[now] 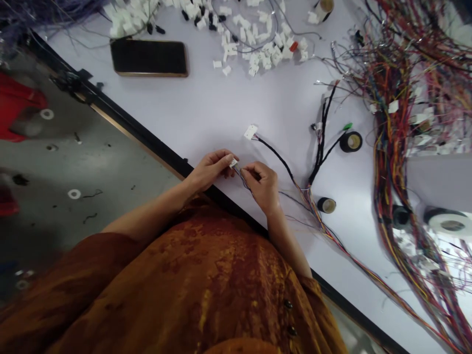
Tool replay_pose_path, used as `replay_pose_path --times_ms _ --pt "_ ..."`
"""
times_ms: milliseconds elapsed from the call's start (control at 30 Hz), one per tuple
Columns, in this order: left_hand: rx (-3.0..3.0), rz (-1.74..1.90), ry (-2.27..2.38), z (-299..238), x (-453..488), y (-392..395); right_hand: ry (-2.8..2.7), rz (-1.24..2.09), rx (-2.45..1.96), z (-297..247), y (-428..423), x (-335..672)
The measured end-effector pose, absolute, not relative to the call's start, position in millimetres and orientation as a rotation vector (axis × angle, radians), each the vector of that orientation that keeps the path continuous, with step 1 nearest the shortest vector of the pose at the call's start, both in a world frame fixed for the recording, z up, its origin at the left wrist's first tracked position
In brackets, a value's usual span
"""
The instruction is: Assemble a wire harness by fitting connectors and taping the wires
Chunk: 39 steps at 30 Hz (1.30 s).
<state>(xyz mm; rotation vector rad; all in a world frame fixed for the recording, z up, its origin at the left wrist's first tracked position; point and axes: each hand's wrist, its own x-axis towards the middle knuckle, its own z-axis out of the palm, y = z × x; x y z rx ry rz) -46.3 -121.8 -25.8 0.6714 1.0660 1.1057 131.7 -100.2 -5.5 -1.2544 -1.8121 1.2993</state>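
Observation:
My left hand (211, 169) pinches a small white plastic connector (233, 162) just above the near edge of the white table (221, 108). Facing it, my right hand (262, 183) is closed on thin coloured wires (244, 178) that run into that connector. The wires lead off to the right into a long multicoloured wire bundle (332, 236). A second white connector (250, 131) on a black-sleeved lead (275, 155) lies just beyond my hands.
A dark phone (149, 57) lies at the far left, beside a heap of loose white connectors (258, 46). Black tape rolls (350, 141) (326, 205) and a large white tape roll (450, 223) sit at right. A dense tangle of coloured harness wires (398, 113) fills the right side.

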Motion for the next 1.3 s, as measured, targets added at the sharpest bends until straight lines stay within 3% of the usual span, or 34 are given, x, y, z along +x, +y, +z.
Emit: replay_pose_path --times_ms 233,800,1300 --pt "0.87 1.04 1.18 -20.2 -48.3 -120.6 -1.833 1.29 -1.255 -5.8 -98.0 131.4" --pt "1.134 0.793 1.219 -18.0 -54.9 -114.5 -2.247 0.699 -1.251 -22.0 -119.2 131.8" --pt "1.181 0.752 1.25 -17.8 -51.2 -116.4 -2.054 0.745 -1.151 -40.3 -120.4 130.3"
